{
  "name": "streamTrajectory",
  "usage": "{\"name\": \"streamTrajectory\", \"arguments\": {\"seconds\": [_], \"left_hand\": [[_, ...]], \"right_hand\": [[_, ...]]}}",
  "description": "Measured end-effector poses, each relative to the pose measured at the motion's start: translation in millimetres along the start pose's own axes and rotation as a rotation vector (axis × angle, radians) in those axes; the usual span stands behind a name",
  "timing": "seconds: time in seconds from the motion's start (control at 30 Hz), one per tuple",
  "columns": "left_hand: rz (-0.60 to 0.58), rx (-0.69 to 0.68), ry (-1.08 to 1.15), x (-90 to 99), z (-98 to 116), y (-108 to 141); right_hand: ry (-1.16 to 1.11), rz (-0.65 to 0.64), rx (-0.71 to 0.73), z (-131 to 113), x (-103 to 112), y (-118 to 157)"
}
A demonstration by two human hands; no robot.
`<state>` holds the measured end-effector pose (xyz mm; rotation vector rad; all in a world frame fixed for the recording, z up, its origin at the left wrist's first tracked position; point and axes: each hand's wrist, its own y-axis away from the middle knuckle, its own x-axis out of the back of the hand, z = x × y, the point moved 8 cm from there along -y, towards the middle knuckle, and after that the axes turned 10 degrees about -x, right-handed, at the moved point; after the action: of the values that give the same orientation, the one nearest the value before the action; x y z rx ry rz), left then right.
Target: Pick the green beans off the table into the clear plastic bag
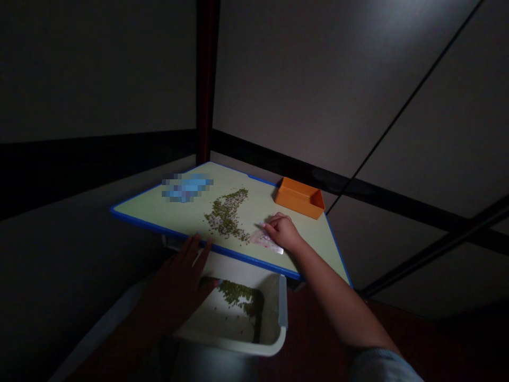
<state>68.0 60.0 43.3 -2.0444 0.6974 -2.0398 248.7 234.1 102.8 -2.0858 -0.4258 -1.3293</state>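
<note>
Green-brown grains (226, 213) lie in a loose heap on the pale, blue-edged tabletop (147, 212). To their right, my right hand (281, 231) is closed on a flat, clear and pinkish plastic piece (264, 240), whose edge meets the board beside the grains. My left hand (189, 270) has its fingers spread at the front blue edge, above a white bin (274, 345). More green grains (238, 294) lie inside that bin, mostly along its far side.
An orange open tray (296, 199) stands at the back right of the tabletop. A blue item (186, 187), blurred by pixels, lies at the back left. Dark wall panels (278, 79) rise behind the table.
</note>
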Motion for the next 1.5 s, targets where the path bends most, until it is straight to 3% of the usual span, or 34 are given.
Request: {"name": "streamTrajectory", "arguments": {"seconds": [0.53, 0.83, 1.17, 1.5], "left_hand": [[0.022, -0.011, -0.041, -4.5, -1, 3], [0.053, -0.024, -0.058, -4.6, -1, 2], [0.036, -0.012, -0.017, -3.6, -2, 2], [-0.002, -0.004, -0.018, 0.9, 2, 0]], "right_hand": [[0.26, -0.001, -0.186, 3, 6, 0], [0.129, 0.052, -0.289, 16, 11, -2], [0.161, 0.005, -0.236, 11, 5, -1], [0.252, 0.001, -0.294, 7, 8, -1]]}}
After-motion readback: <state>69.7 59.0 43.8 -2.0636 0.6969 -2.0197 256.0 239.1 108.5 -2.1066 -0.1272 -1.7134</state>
